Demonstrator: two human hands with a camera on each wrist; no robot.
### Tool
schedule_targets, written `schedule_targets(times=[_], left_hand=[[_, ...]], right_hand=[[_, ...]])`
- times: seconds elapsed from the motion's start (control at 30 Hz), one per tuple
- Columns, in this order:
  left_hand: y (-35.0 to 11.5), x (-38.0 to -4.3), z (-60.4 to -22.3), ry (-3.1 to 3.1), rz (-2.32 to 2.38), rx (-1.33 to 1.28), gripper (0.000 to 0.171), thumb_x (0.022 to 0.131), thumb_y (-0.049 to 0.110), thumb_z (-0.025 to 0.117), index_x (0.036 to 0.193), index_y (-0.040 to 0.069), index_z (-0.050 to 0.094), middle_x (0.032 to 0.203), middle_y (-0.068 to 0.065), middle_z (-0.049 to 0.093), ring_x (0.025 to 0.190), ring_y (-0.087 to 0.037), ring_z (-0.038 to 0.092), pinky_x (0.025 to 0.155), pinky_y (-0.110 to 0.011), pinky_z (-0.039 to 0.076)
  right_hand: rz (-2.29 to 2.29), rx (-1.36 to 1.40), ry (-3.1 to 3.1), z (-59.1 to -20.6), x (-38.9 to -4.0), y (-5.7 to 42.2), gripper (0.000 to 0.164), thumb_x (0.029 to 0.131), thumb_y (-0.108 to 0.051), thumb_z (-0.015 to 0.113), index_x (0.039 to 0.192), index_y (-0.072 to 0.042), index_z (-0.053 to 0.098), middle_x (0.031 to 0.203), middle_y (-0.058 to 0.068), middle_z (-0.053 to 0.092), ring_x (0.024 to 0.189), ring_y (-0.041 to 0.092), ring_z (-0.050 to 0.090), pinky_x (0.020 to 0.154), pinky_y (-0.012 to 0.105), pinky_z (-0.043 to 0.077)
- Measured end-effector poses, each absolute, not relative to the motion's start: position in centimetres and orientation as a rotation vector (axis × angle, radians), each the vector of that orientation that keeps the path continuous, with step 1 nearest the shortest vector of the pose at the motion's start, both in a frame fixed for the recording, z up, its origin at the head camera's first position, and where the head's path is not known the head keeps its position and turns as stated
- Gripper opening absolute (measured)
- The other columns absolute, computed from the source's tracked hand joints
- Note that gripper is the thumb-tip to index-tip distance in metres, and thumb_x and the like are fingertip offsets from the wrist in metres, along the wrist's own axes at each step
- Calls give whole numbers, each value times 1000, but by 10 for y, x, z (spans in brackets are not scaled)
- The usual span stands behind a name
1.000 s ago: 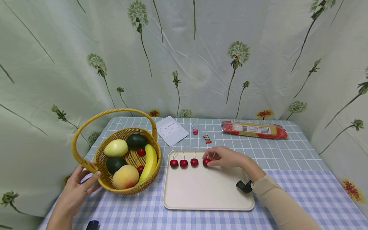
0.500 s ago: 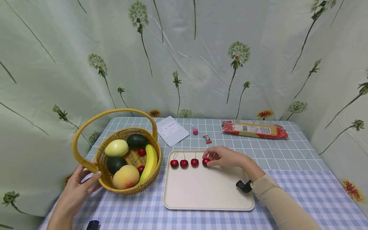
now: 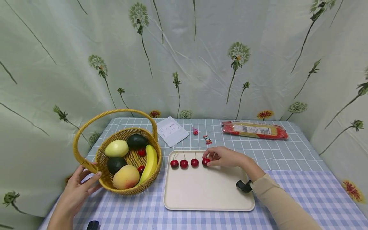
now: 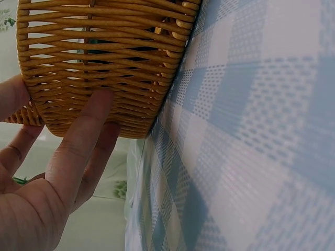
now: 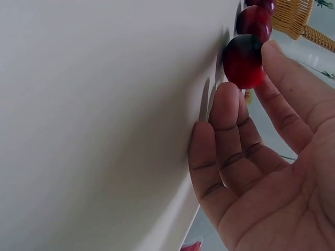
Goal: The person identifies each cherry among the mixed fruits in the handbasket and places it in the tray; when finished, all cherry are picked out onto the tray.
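Note:
My left hand (image 3: 78, 187) lies against the left side of the yellow wicker basket (image 3: 156, 174), near the foot of its tall handle. Fairly straight, spread fingers (image 4: 78, 138) touch the woven wall in the left wrist view. My right hand (image 3: 222, 156) pinches a dark red cherry (image 5: 245, 60) between thumb and fingers, low over the back of the cream tray (image 3: 207, 191). Three stemmed cherries stand in a row to its left, the nearest cherry (image 3: 194, 163) a short gap away. The held cherry's stem is mostly hidden by the hand.
The basket holds a banana (image 3: 150, 164), a peach (image 3: 126, 177), a pale yellow-green fruit (image 3: 116, 148), two dark green fruits and two red ones. Behind the tray lie a white pouch (image 3: 172, 131), a lollipop (image 3: 195, 131), a small red wrapped candy (image 3: 207, 140) and a pasta pack (image 3: 254, 129).
Almost nothing differs. The right hand's cherry has shifted very slightly to the left; the left hand and basket have stayed in place.

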State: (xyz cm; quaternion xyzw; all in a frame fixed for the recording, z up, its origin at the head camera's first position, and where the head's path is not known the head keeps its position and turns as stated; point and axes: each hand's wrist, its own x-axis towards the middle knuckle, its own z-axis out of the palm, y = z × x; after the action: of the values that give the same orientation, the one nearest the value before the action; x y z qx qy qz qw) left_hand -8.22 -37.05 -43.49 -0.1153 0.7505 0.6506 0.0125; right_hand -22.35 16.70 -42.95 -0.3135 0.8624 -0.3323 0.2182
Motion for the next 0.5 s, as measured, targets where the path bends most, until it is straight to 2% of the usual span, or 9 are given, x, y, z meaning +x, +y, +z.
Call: schedule_targets(times=[0.5], left_hand=[[-372,-82,-437,2310,2086,-334,49,107,11,67,149,22,45,120,14,54,102,4,68,80,-26,65]], right_hand=[[-925,-889,2376,-430,-225,167,27,101,-18,77,127,-13,72,97,-2,67,90,11,63,84,24,55]])
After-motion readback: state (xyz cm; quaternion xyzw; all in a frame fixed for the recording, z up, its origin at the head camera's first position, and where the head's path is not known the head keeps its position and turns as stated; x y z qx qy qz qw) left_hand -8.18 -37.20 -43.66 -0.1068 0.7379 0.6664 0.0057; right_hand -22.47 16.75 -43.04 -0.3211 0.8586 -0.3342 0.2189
